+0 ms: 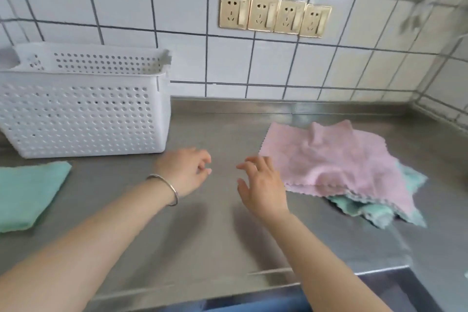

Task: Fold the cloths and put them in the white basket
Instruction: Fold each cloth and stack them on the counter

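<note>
A white perforated basket (81, 114) stands at the back left of the steel counter (207, 230). A folded green cloth (27, 192) lies in front of it at the left edge. On the right a rumpled pink cloth (336, 159) lies spread over a crumpled green cloth (372, 210). My left hand (187, 172), with a silver bangle on its wrist, hovers over the middle of the counter with loosely curled fingers and holds nothing. My right hand (263, 185) is beside it, fingers spread, just left of the pink cloth's near corner and empty.
A white tiled wall rises behind the counter, with a row of gold wall sockets (274, 14). The wall turns a corner at the right. The counter's front edge (266, 286) runs under my forearms.
</note>
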Demonstrator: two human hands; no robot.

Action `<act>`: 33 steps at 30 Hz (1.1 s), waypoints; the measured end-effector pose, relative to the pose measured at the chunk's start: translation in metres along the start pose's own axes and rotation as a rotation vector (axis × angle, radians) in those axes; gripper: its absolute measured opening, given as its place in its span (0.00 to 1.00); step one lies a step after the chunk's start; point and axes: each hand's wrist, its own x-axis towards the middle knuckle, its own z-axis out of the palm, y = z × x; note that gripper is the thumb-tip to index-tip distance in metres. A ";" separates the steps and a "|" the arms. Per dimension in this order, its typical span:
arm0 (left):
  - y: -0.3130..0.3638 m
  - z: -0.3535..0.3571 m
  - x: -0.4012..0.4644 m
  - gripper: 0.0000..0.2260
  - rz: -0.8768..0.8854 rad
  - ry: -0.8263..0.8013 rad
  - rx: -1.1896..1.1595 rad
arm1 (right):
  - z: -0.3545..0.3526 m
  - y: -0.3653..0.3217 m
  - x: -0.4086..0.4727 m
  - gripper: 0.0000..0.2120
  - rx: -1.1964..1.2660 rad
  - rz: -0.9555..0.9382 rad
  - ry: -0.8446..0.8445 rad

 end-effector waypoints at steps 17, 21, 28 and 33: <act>0.124 0.108 0.070 0.13 0.046 -0.070 0.109 | -0.035 0.169 -0.039 0.05 -0.347 0.176 -0.012; 0.121 0.105 0.077 0.13 -0.002 0.010 -0.059 | -0.037 0.171 -0.027 0.03 -0.330 0.279 0.059; 0.122 0.065 0.083 0.10 -0.041 0.188 -0.243 | -0.070 0.175 0.001 0.10 -0.527 0.204 -0.069; 0.107 0.018 0.076 0.14 0.025 0.363 -0.170 | -0.114 0.171 0.014 0.06 -0.325 0.334 0.053</act>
